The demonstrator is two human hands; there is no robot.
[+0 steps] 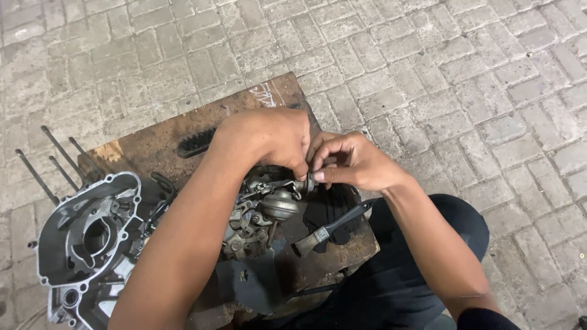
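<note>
Left hand (278,142) and right hand (348,162) both pinched a small metal part (307,182) atop the carburetor (260,214). A brush (330,229) lay at four o'clock of it, an engine casing (88,235) at nine o'clock.

Outdoor repair spot — engine casing (85,235), paving (465,79)

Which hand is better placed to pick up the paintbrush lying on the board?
Probably the right hand: the paintbrush lies just below it, handle toward that wrist. The left hand is farther off and reaches across the carburetor.
</note>
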